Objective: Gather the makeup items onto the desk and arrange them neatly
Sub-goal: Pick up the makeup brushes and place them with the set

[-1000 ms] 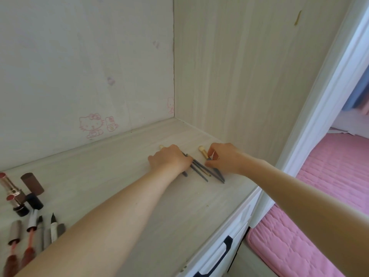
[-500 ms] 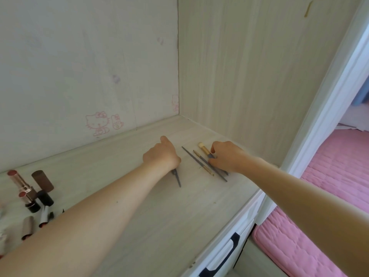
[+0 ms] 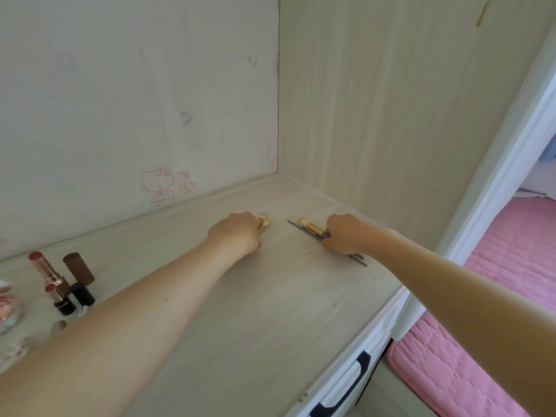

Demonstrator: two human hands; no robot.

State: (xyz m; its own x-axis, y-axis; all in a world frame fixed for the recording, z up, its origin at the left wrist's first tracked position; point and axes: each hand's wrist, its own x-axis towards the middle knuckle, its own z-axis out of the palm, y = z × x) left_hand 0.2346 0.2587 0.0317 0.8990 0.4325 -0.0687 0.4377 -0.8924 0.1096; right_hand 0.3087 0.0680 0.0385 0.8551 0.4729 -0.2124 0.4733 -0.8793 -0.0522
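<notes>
hands (image 3: 288, 233) seemingly gripping brushes (image 3: 313, 227), desk (image 3: 270, 311)

pale wood-grain desk (image 3: 270, 311), pink quilted bedding (image 3: 496, 266)

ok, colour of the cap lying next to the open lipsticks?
Dark brown cap, beside the open lipsticks; head view shows it best.

The bench (image 3: 270, 311) is faced in pale, matt wood-grain laminate, as are the walls (image 3: 376, 115). A glossy metallic sheen is shown by the lipstick (image 3: 49, 270). The bed (image 3: 496, 272) is covered in pink quilted cloth. The drawer handle (image 3: 346, 386) looks like dark smooth plastic.
</notes>
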